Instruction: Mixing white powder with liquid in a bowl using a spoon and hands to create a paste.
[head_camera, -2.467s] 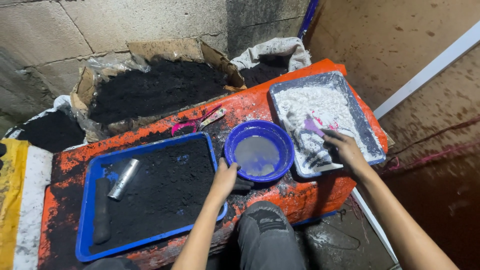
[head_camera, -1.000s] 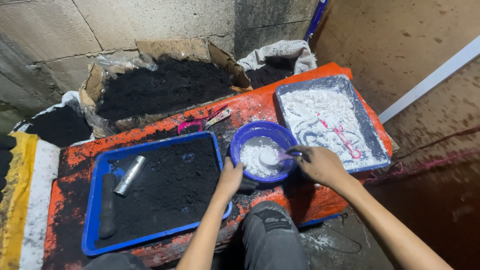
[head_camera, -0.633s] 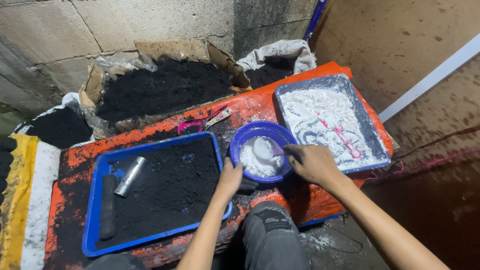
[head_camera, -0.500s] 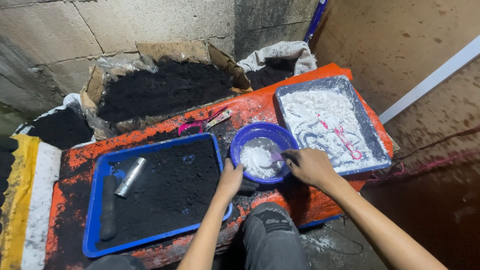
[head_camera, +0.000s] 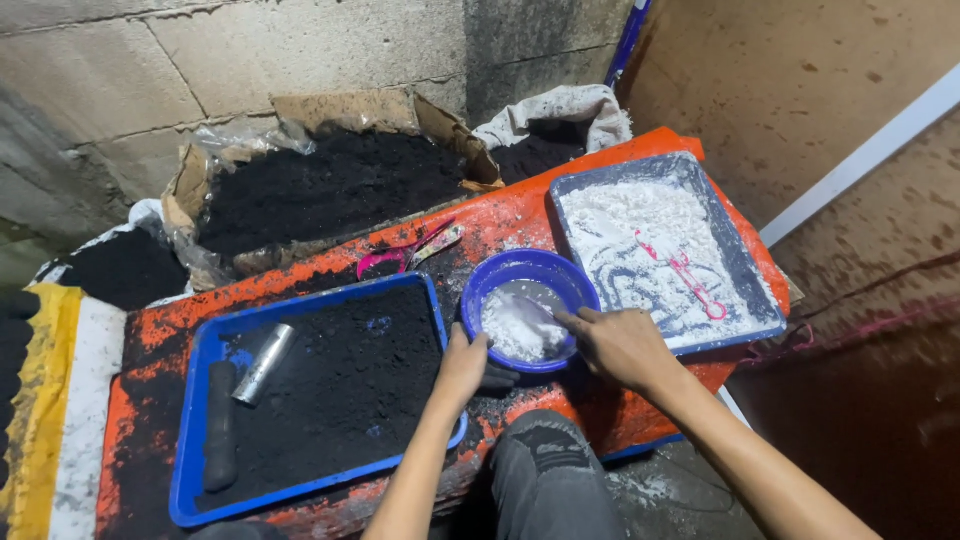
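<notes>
On the orange table (head_camera: 500, 235), the round blue plastic bowl of white powder (head_camera: 528, 307) sits between the left hand (head_camera: 462, 366), gripping its rim, and the right hand (head_camera: 620, 345), fingers closed over it, beside the blue tray of black powder (head_camera: 330, 385).

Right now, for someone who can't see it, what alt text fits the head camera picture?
A person's right hand reaches into a blue bowl of white powder while the left hand steadies its rim. The bowl sits on an orange table between a blue tray of black powder and a tray of white powder.

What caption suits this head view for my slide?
Left hand steadies blue bowl; right hand works white powder.
</notes>
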